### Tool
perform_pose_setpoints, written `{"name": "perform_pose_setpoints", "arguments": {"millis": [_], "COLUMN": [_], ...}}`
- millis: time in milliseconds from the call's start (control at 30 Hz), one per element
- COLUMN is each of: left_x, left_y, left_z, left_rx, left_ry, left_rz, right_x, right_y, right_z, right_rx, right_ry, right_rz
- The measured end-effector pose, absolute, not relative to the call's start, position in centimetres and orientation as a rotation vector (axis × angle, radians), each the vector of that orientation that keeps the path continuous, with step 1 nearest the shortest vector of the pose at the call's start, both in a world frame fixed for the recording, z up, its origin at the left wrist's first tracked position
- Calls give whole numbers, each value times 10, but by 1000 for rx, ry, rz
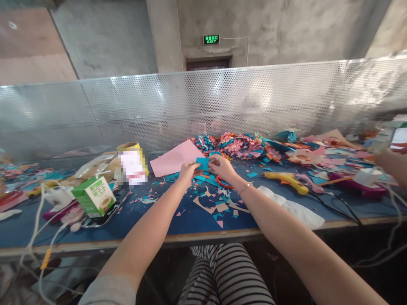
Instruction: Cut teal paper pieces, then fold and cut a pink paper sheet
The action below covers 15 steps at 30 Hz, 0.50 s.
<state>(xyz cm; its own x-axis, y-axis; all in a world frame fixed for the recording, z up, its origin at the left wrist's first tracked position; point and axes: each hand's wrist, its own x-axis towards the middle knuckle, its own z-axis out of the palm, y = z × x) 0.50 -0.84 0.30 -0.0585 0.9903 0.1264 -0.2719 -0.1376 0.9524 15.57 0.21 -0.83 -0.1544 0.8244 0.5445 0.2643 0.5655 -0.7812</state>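
Blue paper (202, 164), small and squarish, right at the centre now, seemingly held just above the litter on the blue table (178, 226) and spanning the gap between both hands. Gripped at one edge by the left hand (190, 168), thumb and fingers closed in a pinch; gripped at the opposite edge by the right hand (222, 166), fingertips bunched together on the paper. Pinched from two sides, probably to stop so light a thing from twisting, with the middle bare and in plain sight. Too small to tell whether single or folded. Just beyond the left hand, a large pink sheet (174, 159) lying aslant, perhaps as stock within reach. Behind the right hand, a heap of paper flowers (243, 145), close to the perforated metal screen (127, 112), presumably to free the front for handwork. Below, paper offcuts (219, 207), loosely scattered, in no set order. Off to the right, a yellow glue gun (286, 178), lying down, handle toward the near side, apparently for an easy grab. Over on the left, a green-and-white carton (95, 197), upright and well apart from the hands, maybe to be out of the way.
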Motion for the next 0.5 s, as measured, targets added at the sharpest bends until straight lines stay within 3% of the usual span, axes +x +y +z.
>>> {"name": "perform_pose_setpoints", "arguments": {"millis": [500], "left_x": [5], "left_y": [-12], "left_z": [8], "left_rx": [1111], "left_ry": [976], "left_rz": [1422], "right_x": [155], "right_y": [0], "right_z": [-4], "right_rx": [-869], "right_ry": [-1647], "right_rz": [743]}}
